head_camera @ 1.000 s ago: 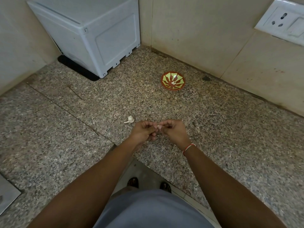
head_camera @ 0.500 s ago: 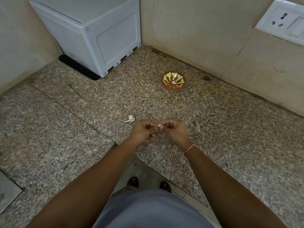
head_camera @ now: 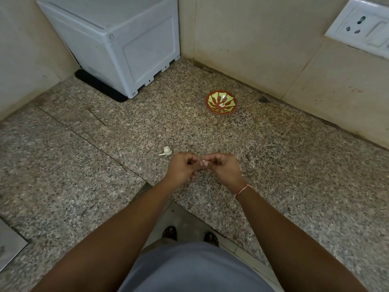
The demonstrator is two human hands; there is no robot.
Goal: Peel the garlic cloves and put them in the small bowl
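A head-worn camera looks down at a speckled granite counter [head_camera: 84, 165] in a tiled corner, with the person's two forearms reaching up from six o'clock toward the centre. At about eleven o'clock a white plastic box [head_camera: 117, 41] stands against the wall. Just left of centre, at about ten o'clock from the hands, a piece of garlic with a papery tail [head_camera: 166, 151] lies alone on the stone, seemingly not yet peeled. At the centre the left hand [head_camera: 181, 168] and the right hand [head_camera: 223, 167] meet with curled fingers, their fingertips pinching a small pale garlic clove [head_camera: 204, 162] between them; most of it is hidden, so whether its skin is off cannot be told. A red and white thread [head_camera: 243, 189] circles the right wrist. At about one o'clock, well apart from the hands, sits the small bowl [head_camera: 221, 102], red with yellow-green stripes, holding at least one pale peeled clove. At two o'clock a wall socket [head_camera: 362, 28] is mounted on the tiles. The task looks partway done: some garlic is in the bowl, one clove is being worked, and one waits. Compared with a second ago, the hands remain together in nearly the same spot, and the bowl and loose garlic have not moved.
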